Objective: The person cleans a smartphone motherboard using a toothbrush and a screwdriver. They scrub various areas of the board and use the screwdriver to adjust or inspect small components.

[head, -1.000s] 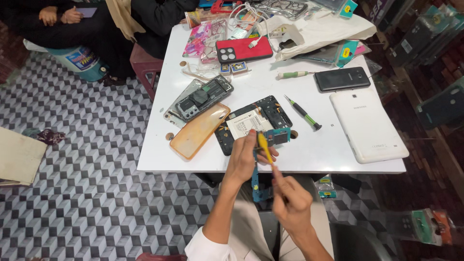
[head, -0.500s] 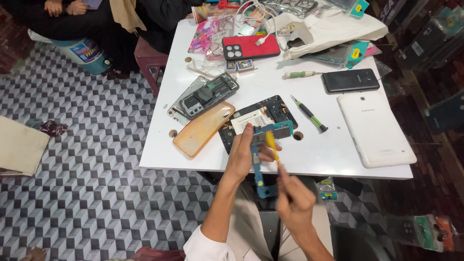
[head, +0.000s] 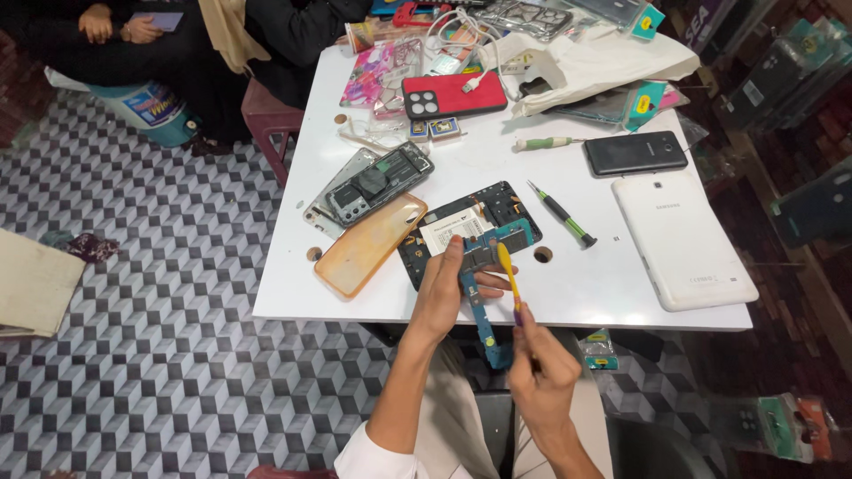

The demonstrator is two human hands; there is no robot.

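over the white tabletop (head: 586, 293), left hand (head: 444, 288) has lifted its grip on the blue circuit board (head: 484, 302) clear of the opened tablet (head: 461, 226), right hand (head: 537, 368) pinching a yellow brush (head: 508, 270) now against it.

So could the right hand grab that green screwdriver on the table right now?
Probably not at once. The right hand is busy holding a yellow tool against the blue circuit board held by the left hand. The green screwdriver lies uncovered on the white table, so the way looks free once it lets go.

Phone repair shop, opened phones (head: 377, 184), screwdriver (head: 562, 214), packaged cases (head: 803, 80) on shelves
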